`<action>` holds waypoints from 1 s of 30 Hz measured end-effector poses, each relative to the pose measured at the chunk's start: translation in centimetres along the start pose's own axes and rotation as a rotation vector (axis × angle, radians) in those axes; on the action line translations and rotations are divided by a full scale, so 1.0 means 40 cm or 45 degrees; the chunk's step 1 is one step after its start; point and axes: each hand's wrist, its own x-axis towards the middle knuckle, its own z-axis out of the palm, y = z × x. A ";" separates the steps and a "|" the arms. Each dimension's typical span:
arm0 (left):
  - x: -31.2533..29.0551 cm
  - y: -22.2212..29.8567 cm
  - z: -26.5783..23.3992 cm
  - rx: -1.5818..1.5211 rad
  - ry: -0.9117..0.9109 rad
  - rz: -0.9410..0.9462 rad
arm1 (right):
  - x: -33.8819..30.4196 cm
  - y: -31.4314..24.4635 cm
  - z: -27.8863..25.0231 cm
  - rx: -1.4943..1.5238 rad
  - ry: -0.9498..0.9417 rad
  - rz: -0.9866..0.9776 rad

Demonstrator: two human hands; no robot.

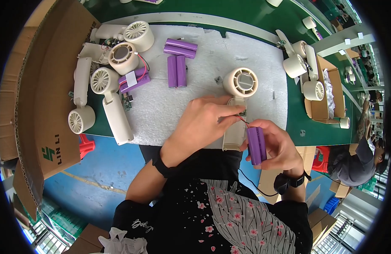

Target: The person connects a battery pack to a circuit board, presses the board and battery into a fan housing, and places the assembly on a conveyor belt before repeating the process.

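right hand (276, 146) grips purple battery pack (256, 144) beside fan handle (234, 127) | left hand (202, 122) pinches its wires (242, 120) at the board | risk: tugging could snap the thin leads

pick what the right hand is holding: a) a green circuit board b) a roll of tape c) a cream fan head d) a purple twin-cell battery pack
d: the right hand grips a purple twin-cell battery pack just off the near edge of the white foam mat, while the left hand pinches the thin wires at the open cream fan handle.
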 end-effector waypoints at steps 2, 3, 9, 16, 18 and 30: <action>0.003 0.001 -0.008 0.034 -0.054 0.012 | 0.003 0.005 0.001 -0.306 0.055 -0.208; 0.003 0.000 -0.012 0.054 -0.079 0.015 | 0.005 0.003 0.002 -0.306 0.048 -0.205; 0.006 -0.012 -0.017 0.032 -0.096 0.072 | 0.007 0.001 0.040 -1.036 0.182 -0.455; 0.004 -0.023 -0.025 0.012 -0.123 0.112 | 0.035 0.016 0.063 -1.197 0.294 -0.533; 0.006 -0.024 -0.030 0.030 -0.158 0.128 | 0.037 0.017 0.069 -1.322 0.305 -0.559; 0.009 -0.019 -0.046 0.016 -0.220 0.133 | 0.019 0.037 0.104 -1.385 0.454 -0.569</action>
